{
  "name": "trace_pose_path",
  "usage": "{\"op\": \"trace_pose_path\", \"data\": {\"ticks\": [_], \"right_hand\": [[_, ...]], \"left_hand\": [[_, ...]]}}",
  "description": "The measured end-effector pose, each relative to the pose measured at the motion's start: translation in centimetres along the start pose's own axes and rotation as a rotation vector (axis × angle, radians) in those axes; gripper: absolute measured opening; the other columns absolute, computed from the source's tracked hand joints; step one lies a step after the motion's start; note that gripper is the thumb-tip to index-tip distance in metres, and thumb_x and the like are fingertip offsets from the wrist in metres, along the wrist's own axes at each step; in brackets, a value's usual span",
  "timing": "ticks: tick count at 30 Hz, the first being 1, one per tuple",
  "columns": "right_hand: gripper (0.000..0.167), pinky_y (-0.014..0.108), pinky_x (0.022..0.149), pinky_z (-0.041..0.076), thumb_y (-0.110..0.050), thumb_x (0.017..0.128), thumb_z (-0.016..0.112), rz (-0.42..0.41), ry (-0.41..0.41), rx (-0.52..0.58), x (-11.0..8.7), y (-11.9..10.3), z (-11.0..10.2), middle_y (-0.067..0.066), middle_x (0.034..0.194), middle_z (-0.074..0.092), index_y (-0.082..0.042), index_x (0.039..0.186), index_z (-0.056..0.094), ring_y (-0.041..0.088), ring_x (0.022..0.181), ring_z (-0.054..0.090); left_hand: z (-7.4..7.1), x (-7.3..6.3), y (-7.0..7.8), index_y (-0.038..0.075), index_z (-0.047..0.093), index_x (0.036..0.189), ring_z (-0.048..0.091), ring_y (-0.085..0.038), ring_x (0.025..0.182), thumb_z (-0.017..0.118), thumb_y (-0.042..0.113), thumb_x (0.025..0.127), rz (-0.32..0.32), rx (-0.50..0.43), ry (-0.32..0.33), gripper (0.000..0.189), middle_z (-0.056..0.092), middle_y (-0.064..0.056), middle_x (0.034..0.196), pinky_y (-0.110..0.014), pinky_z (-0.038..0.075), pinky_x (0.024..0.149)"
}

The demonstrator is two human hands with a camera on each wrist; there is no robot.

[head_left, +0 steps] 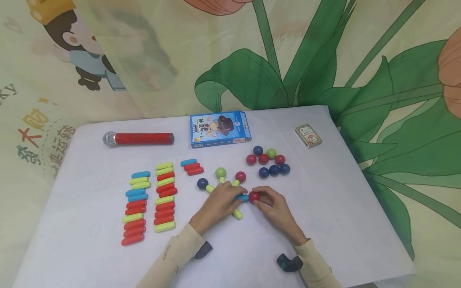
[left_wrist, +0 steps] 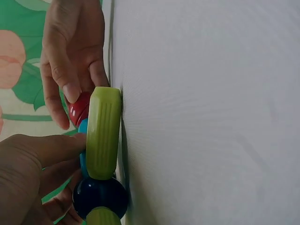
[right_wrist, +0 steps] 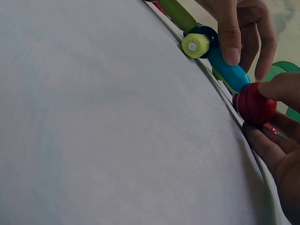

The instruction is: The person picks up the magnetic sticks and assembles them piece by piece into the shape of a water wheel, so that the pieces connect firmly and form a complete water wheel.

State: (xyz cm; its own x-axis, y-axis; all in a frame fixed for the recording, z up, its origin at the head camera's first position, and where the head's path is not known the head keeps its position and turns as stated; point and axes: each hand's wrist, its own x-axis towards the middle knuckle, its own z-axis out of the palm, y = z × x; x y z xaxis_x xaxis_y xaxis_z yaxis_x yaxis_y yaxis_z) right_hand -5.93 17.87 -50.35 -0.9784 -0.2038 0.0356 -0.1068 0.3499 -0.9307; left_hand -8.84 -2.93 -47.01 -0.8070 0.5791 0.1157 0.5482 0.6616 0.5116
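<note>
My left hand (head_left: 222,199) pinches a blue rod (right_wrist: 228,69) between thumb and fingers. At the rod's right end, my right hand (head_left: 272,205) holds a red ball (head_left: 253,197) with its fingertips, and ball and rod meet. The rod's other end joins a dark blue ball (left_wrist: 100,196), which the left hand hides in the head view. Yellow-green rods spread from that hub; one yellow-green rod (head_left: 237,214) points toward me with a bare end. Others carry a dark blue ball (head_left: 202,183), a green ball (head_left: 221,173) and a red ball (head_left: 240,176).
Left of the hands lie two columns of coloured rods (head_left: 165,205) and a small group of rods (head_left: 192,167). Loose balls (head_left: 274,170) cluster at the right. Farther back are a red tube with a silver end (head_left: 144,139), a blue box (head_left: 219,129) and a small card box (head_left: 308,135).
</note>
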Motion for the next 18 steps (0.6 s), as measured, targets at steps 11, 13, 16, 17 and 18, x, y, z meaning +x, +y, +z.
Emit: {"op": "trace_pose_path", "data": {"ticks": [11, 13, 16, 17, 18], "right_hand": [[0.029, 0.028, 0.084, 0.054, 0.000, 0.082, 0.071, -0.085, 0.240, -0.182, -1.1, -0.2, -0.7, 0.001, 0.106, 0.066, -0.009, 0.109, 0.065, 0.016, 0.100, 0.063], [0.027, 0.028, 0.078, 0.056, 0.001, 0.081, 0.072, -0.141, 0.241, -0.206, -1.5, -0.7, -0.1, -0.001, 0.100, 0.067, -0.008, 0.105, 0.066, 0.014, 0.091, 0.063], [0.026, 0.025, 0.076, 0.055, -0.001, 0.080, 0.074, -0.196, 0.129, -0.228, -2.1, -1.5, 1.4, -0.004, 0.097, 0.065, -0.010, 0.103, 0.067, 0.009, 0.087, 0.062], [0.026, 0.025, 0.077, 0.055, -0.003, 0.080, 0.075, -0.207, 0.076, -0.254, -2.3, -1.6, 1.9, -0.006, 0.097, 0.065, -0.012, 0.103, 0.067, 0.008, 0.088, 0.061], [0.027, 0.025, 0.080, 0.054, -0.005, 0.080, 0.075, -0.220, 0.032, -0.292, -2.4, -1.7, 2.4, -0.007, 0.098, 0.064, -0.013, 0.104, 0.066, 0.007, 0.090, 0.061]], "left_hand": [[-2.5, -2.6, -2.8, 0.022, 0.067, 0.116, 0.055, -0.012, 0.101, 0.078, 0.019, 0.081, -0.164, -0.066, 0.101, 0.037, 0.067, 0.006, 0.108, -0.032, 0.051, 0.086], [-2.9, -3.1, -3.4, 0.023, 0.069, 0.114, 0.055, -0.012, 0.104, 0.079, 0.021, 0.080, -0.181, 0.001, 0.073, 0.036, 0.068, 0.006, 0.108, -0.033, 0.049, 0.089], [-3.2, -3.5, -3.7, 0.021, 0.071, 0.111, 0.055, -0.015, 0.106, 0.079, 0.022, 0.080, -0.152, 0.073, 0.044, 0.032, 0.068, 0.005, 0.108, -0.034, 0.047, 0.090], [-3.2, -3.6, -3.8, 0.020, 0.071, 0.111, 0.055, -0.015, 0.106, 0.078, 0.023, 0.080, -0.140, 0.090, 0.039, 0.031, 0.069, 0.004, 0.108, -0.035, 0.047, 0.091], [-3.2, -3.6, -3.7, 0.020, 0.071, 0.110, 0.055, -0.016, 0.106, 0.078, 0.024, 0.081, -0.128, 0.105, 0.039, 0.030, 0.069, 0.004, 0.108, -0.035, 0.046, 0.090]]}}
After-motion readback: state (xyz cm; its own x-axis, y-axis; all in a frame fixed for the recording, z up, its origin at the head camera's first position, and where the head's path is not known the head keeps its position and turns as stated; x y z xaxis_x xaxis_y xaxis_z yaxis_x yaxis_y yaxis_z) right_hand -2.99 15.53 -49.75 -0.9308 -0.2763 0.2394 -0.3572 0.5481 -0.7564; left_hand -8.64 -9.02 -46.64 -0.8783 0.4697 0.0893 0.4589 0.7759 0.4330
